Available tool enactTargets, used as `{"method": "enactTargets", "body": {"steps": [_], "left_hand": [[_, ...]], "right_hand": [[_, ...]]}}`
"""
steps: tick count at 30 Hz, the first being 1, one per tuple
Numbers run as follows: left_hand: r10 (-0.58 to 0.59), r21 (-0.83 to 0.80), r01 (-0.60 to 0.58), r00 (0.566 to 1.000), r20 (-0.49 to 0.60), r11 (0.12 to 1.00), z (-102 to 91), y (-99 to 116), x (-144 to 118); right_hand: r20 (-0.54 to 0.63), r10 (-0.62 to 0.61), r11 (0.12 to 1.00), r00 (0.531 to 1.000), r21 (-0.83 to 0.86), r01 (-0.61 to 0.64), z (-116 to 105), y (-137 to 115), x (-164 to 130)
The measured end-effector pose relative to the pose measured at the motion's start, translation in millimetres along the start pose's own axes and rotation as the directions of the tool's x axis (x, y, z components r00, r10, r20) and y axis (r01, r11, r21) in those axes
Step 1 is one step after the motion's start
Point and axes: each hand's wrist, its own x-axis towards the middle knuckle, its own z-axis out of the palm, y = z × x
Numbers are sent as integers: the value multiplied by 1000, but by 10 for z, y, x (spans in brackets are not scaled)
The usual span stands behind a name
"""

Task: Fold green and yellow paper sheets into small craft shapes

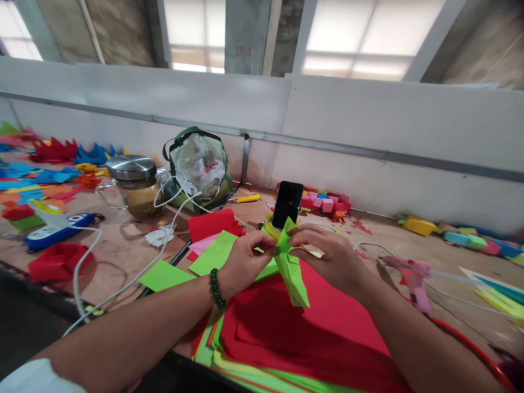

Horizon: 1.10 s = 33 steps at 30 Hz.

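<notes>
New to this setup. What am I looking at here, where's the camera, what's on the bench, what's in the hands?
No machine here: a person works with two bare hands. The single picture comes from a camera worn on the head, looking forward and down, so the arms enter from the bottom.

The left hand, with a dark green bead bracelet on its wrist, and the right hand both pinch a folded lime-green paper piece with their fingers, above a stack of red paper sheets.

On the wooden bench: a black phone propped upright behind the hands, a pink glue gun to the right, a glass jar with a metal lid and a green bag to the left, a white cable, and many coloured paper shapes along the wall.
</notes>
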Motion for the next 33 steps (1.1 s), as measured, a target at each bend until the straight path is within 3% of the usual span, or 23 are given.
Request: {"method": "enactTargets", "body": {"steps": [3, 6, 12, 15, 19, 28, 33], "left_hand": [[22, -28, -22, 1000, 16, 999, 13, 2, -1], [20, -51, -18, 999, 28, 999, 18, 0, -5], [0, -55, 5, 996, 91, 998, 9, 17, -15], [-12, -33, 14, 996, 88, 999, 5, 29, -14], [10, 15, -11, 997, 73, 1000, 0, 35, -10], [-29, -24, 32, 995, 97, 999, 0, 43, 5], [-45, -35, 48, 994, 96, 998, 1, -15, 9]], "right_hand": [[-6, -74, 997, 997, -14, 74, -27, 16, 11], [-12, -55, 998, 998, 24, 55, -20, 35, 14], [50, 164, 955, 985, 241, -172, 7, 43, 23], [113, 278, 909, 954, 289, -299, 14, 38, 28], [154, 344, 874, 926, 308, -376, 35, 41, 31], [55, 324, 915, 945, 237, -327, 64, -28, 50], [86, 334, 919, 939, 192, -345, 51, -38, 54]]}}
